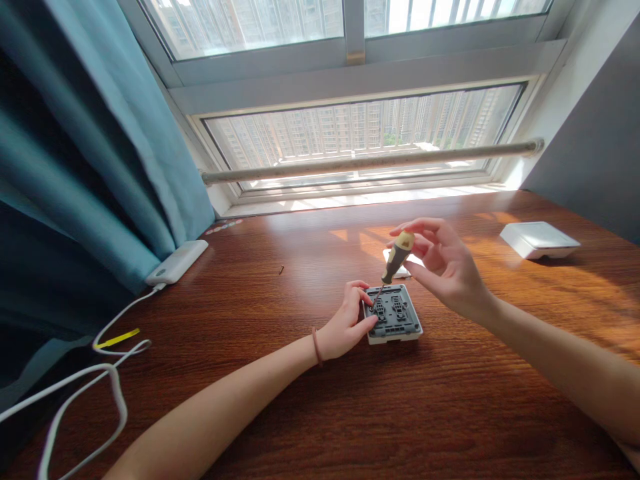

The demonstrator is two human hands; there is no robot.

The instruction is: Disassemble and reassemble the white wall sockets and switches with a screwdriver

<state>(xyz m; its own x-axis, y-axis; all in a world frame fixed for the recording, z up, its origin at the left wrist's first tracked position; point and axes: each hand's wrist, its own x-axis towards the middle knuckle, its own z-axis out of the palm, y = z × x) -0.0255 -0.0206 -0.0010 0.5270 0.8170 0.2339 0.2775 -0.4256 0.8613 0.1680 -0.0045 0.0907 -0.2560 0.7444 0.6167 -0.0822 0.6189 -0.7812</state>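
A wall switch (393,320) without its cover lies flat on the table, dark grey mechanism up, in a white base. My left hand (346,327) grips its left edge, fingers at the far corner and thumb at the near side. Between the fingers and thumb of my right hand (440,257) is a screwdriver (397,257) with a grey and yellow handle. It stands tilted, its shaft reaching down to the left part of the switch; the exact tip contact is too small to tell. Behind the screwdriver lies a white plate (400,272), partly hidden by the hand.
A small screw (281,269) lies on the wooden table (240,347) to the left. A second white switch box (540,240) sits at the right. At the far left are a white power strip (177,262), its cable (117,393), a yellow strip (117,339) and a blue curtain (135,147).
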